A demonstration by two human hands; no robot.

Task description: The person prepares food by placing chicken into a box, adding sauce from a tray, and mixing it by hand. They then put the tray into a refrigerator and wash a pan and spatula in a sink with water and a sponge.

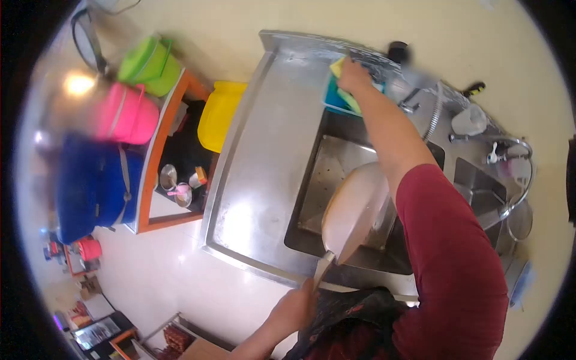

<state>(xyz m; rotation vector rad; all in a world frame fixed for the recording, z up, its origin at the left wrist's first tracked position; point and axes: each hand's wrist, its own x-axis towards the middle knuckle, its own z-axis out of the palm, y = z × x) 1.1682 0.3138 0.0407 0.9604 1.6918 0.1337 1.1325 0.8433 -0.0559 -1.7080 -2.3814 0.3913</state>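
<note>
My left hand (300, 306) is closed around the metal handle of a large frying pan (354, 207). The pan is tilted over the steel sink basin (327, 162), its pale face toward me. My right hand (355, 77) reaches to the back of the counter, over a teal tub (334, 96). Its fingers are closed on a soft yellow-green cloth (348, 101), part of which hangs into the tub. The fingertips are partly hidden.
A faucet (410, 102) and a hose sprayer (510, 207) stand behind the sink, with a white cup (470, 120) between them. A steel drainboard (258, 150) extends left. Beyond it are a yellow bin (221, 117) and an orange-edged shelf (144, 204) bearing coloured containers.
</note>
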